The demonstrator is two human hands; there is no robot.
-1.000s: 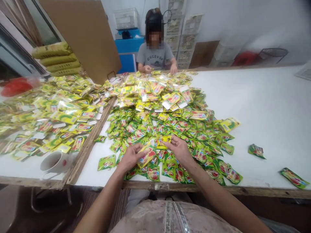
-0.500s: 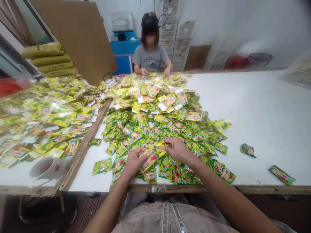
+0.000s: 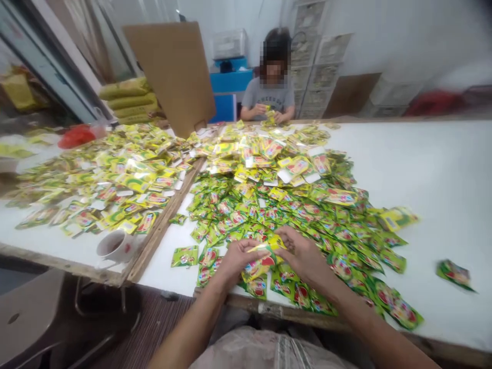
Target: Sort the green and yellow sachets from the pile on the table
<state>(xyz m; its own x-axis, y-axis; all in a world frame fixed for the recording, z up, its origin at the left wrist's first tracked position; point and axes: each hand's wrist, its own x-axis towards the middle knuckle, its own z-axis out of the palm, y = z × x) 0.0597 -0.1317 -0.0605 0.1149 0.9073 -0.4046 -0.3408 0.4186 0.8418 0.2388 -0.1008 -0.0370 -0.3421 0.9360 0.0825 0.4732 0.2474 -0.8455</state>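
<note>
Between my two hands is a yellow packet [image 3: 258,264] with a red and green print, held above the front of the pile. My left hand [image 3: 239,260] grips its left side, thumb on top. At its upper right end my right hand [image 3: 298,250] pinches the yellow edge with bent fingers. Small green packets [image 3: 269,210] lie heaped under and beyond both hands. Behind them is a heap of yellow and white packs [image 3: 265,154].
A white mug [image 3: 115,247] stands left of a wooden strip [image 3: 165,220], beside more yellow packs [image 3: 134,169]. Across the table sits a person in a grey shirt [image 3: 269,95]. Two loose packets lie at right, including a green one [image 3: 455,274].
The view has swung left, so the scene sits further right. My right hand's fingers have shifted on the packet's end. The person opposite now has both hands together at a yellow item.
</note>
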